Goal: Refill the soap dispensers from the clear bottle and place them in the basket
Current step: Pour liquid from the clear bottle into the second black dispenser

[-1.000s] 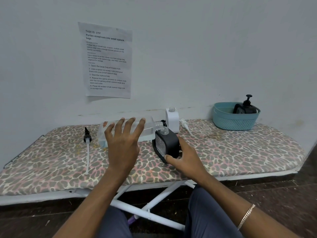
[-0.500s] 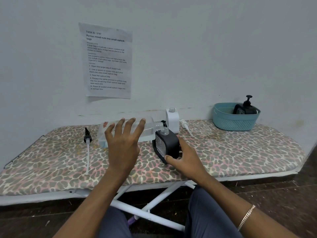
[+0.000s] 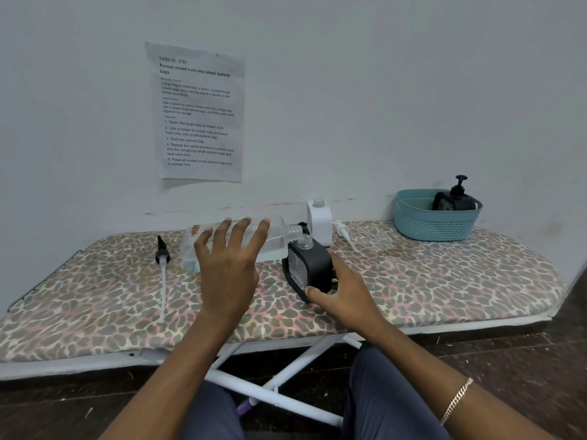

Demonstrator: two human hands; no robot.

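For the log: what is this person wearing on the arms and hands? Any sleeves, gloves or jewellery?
Both forearms are bare to the frame edge: no sleeves, no gloves. The left hand shows no ring or watch on its visible side. The right hand is ungloved too, and a light metallic chain bracelet sits on that forearm. Dark blue-grey trousers show below.

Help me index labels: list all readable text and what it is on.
Paper sheet on the wall: "TASK ID: 3797"
Same sheet: "Portion mixed nuts into small ziplock bags"
Smaller print includes "3 Seal the ziplock bag"
Clear bottle label: orange print, too blurred.
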